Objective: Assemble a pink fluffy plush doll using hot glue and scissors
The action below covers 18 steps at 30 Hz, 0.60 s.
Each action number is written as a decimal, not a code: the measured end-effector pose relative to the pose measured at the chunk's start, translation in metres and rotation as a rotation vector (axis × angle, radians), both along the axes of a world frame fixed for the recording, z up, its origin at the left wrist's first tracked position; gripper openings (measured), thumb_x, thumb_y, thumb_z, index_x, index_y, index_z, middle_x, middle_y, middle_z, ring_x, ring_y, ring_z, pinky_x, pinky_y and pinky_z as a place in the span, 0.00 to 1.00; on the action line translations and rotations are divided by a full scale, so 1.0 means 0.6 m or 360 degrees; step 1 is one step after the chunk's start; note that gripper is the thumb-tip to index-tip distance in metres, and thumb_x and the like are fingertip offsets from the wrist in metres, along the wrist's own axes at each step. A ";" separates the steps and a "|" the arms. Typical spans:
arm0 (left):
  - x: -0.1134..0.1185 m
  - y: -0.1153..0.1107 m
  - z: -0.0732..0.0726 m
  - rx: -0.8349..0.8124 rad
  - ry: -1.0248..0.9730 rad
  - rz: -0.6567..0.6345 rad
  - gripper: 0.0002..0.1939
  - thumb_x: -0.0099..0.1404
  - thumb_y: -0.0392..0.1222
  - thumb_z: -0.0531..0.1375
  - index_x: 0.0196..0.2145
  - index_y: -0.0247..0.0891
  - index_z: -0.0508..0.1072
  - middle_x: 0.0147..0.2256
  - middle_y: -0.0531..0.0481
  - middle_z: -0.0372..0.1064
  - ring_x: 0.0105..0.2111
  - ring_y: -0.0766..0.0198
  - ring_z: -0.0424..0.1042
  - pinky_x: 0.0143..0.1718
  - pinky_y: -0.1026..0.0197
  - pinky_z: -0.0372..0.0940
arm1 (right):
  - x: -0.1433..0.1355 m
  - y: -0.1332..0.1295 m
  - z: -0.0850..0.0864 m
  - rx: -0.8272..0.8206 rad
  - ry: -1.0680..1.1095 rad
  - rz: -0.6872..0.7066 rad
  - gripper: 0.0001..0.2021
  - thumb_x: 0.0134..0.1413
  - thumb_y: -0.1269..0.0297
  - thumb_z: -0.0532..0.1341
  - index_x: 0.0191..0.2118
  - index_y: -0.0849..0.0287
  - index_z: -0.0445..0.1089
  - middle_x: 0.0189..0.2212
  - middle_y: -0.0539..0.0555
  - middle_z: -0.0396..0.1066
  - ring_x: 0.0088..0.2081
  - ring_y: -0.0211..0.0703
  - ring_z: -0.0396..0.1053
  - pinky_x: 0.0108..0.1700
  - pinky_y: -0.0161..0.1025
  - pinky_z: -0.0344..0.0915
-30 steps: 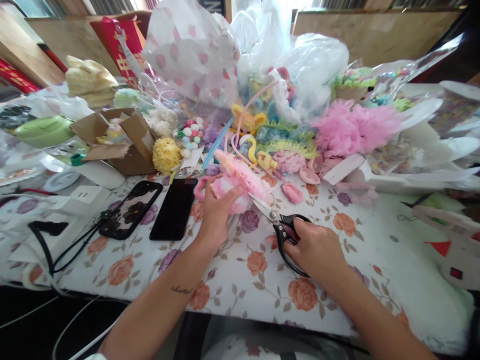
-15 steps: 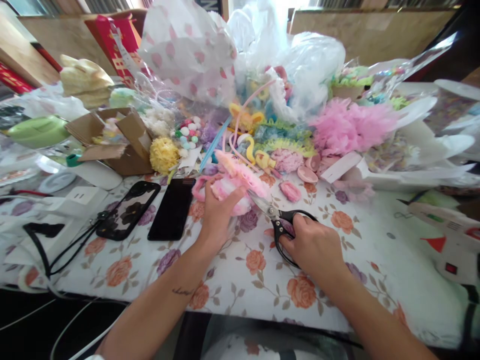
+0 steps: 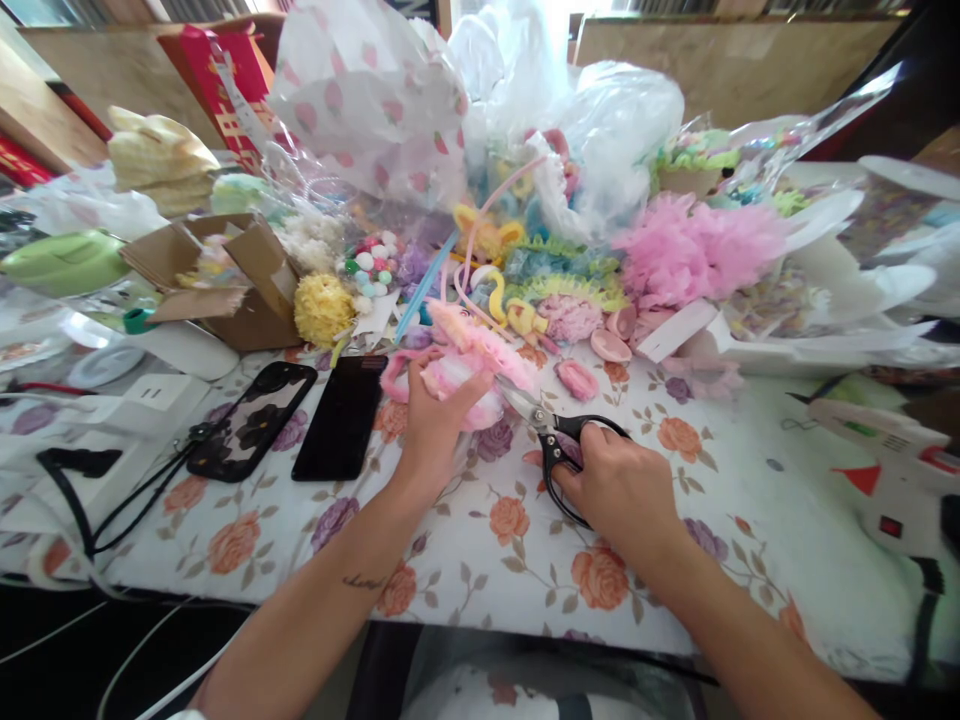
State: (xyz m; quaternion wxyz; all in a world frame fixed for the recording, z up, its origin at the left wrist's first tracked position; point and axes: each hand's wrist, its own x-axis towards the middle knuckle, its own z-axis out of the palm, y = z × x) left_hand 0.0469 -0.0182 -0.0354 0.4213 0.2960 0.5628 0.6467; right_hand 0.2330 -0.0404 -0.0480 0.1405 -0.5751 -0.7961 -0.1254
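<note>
My left hand is closed on a fluffy pink and white plush piece, its thumb and fingers pinching the near side. The piece rests at the middle of the flowered tablecloth. Through the handles of black-handled scissors go the fingers of my right hand. The scissors point left, and their blade tips reach the plush at its right edge, partly hidden by it. A small pink fuzzy loop lies just beyond the scissors.
Left of my hand lie a black phone and a flower-patterned phone case. A glue gun sits at the far right. Behind are a cardboard box, a yellow pompom, pink tulle and plastic bags.
The whole view has shifted slightly. Both hands, the plush piece and the scissors keep nearly the same positions relative to one another.
</note>
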 end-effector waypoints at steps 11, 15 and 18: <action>0.002 -0.001 -0.001 -0.0027 0.0046 -0.0029 0.33 0.47 0.48 0.72 0.49 0.46 0.65 0.48 0.47 0.67 0.43 0.59 0.70 0.38 0.60 0.68 | 0.007 -0.002 0.004 -0.0264 -0.0065 -0.0007 0.09 0.51 0.62 0.57 0.24 0.60 0.67 0.18 0.55 0.70 0.21 0.43 0.67 0.26 0.38 0.45; 0.003 -0.004 0.010 -0.0002 -0.0006 -0.0080 0.31 0.48 0.47 0.71 0.48 0.45 0.64 0.47 0.48 0.67 0.44 0.58 0.71 0.39 0.59 0.68 | 0.010 0.000 -0.003 -0.0146 -0.0029 0.0035 0.09 0.50 0.62 0.58 0.24 0.60 0.67 0.19 0.55 0.71 0.21 0.43 0.68 0.25 0.37 0.45; 0.003 -0.006 0.021 -0.0039 -0.0048 -0.0086 0.30 0.48 0.46 0.71 0.47 0.44 0.63 0.47 0.47 0.66 0.46 0.55 0.70 0.41 0.58 0.69 | 0.010 0.001 -0.005 -0.0081 -0.0004 0.0008 0.09 0.48 0.61 0.59 0.24 0.60 0.67 0.20 0.54 0.71 0.21 0.43 0.68 0.25 0.37 0.45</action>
